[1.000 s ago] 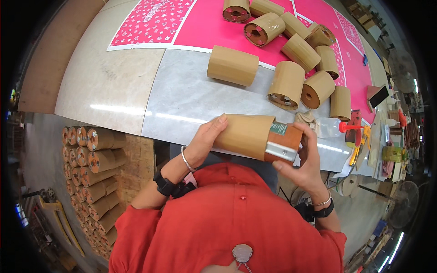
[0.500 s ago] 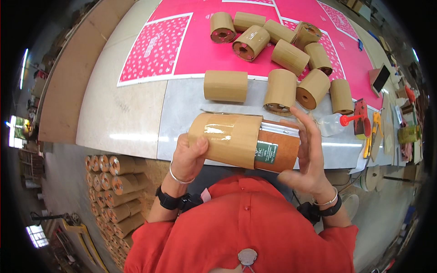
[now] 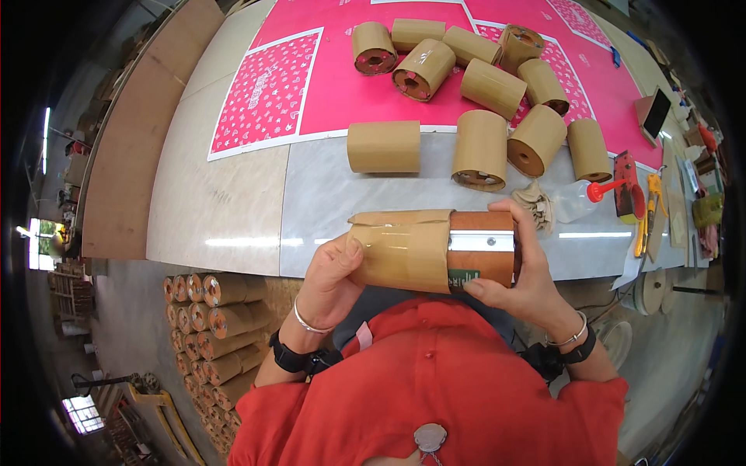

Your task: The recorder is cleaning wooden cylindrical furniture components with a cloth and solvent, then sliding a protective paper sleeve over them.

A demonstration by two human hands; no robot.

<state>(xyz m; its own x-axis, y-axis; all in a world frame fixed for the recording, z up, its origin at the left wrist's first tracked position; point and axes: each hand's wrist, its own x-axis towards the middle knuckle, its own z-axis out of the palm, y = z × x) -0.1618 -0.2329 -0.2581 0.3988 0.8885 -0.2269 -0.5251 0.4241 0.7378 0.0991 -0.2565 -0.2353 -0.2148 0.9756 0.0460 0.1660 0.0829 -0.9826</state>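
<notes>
Both hands full, one assembly between them. Brown cylinder (image 3: 482, 220) sits part-way inside a tan sleeve (image 3: 396, 250), bare end to the right. Position: directly in front of you, at the near edge of the counter (image 3: 322, 186).

Long axis runs left to right, nearly level across your body; cylinder and sleeve share it.

Your left grip (image 3: 332, 278) is closed on the sleeve's left end, thumb on its upper face. Your right grip (image 3: 535, 287) is closed around the cylinder's bare right end, thumb on the near side by the green label (image 3: 464, 278), fingers round the far right edge. So the cylinder lies left of your right grip, which is the nearer hand to it; the sleeve stands between it and your left.

Silver strip (image 3: 466, 241) faces up, running along the same axis and meeting the sleeve's right rim. How deep the cylinder reaches inside, you can't judge: the sleeve hides it.

Just beyond, to the far right: crumpled cloth (image 3: 536, 203). Farther off, straight ahead: a tan roll (image 3: 383, 147) on its side, also left to right.
</notes>
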